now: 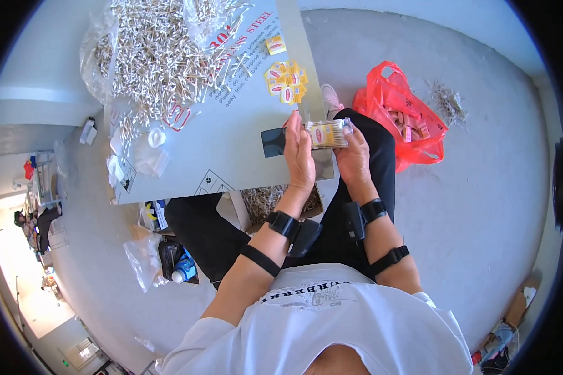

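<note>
A clear pack of cotton swabs with a yellow label is between my hands, just off the table's right edge. My right hand is closed around its right end. Flat and upright, my left hand has its fingers stretched out along the pack's left end, seeming to touch it. Beside that hand, a dark flat rectangle lies on the table. Several yellow cards lie farther off, with a small yellow stack beyond them.
A big heap of loose cotton swabs covers the table's far left. A white roll sits nearer. On the floor at right stands a red plastic bag with pink packs inside. Below the table edge is a cardboard box of swabs.
</note>
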`<state>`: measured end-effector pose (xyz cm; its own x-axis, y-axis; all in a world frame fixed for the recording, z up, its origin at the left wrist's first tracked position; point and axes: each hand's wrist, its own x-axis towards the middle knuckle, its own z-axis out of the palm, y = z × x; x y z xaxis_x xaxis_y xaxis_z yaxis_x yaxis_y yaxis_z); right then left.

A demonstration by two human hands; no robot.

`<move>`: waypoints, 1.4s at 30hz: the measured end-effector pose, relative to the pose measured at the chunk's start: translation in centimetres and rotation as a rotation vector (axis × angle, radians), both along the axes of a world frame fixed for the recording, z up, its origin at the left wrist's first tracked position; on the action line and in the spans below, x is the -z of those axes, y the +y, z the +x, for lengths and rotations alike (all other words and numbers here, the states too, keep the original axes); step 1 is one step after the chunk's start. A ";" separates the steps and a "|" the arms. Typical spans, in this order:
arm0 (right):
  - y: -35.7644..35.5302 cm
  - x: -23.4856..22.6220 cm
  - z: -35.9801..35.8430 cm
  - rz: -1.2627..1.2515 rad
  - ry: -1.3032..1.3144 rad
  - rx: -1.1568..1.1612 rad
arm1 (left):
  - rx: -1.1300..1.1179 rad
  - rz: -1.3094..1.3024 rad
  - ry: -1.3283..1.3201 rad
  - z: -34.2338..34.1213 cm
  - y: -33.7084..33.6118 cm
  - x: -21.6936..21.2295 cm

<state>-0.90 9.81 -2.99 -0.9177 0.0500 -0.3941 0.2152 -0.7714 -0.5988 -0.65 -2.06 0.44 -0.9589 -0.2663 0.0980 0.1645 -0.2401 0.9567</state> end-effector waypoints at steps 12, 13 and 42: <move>-1.0 -1.1 -0.1 -0.008 -0.083 0.136 | -0.053 -0.153 -0.077 1.9 1.2 -1.1; -1.0 -1.0 0.0 -0.138 -0.130 0.140 | -0.055 -0.143 -0.070 1.9 1.1 -1.0; -2.9 -3.0 0.1 0.370 -0.125 0.089 | -0.009 0.374 -0.116 1.6 3.1 -1.0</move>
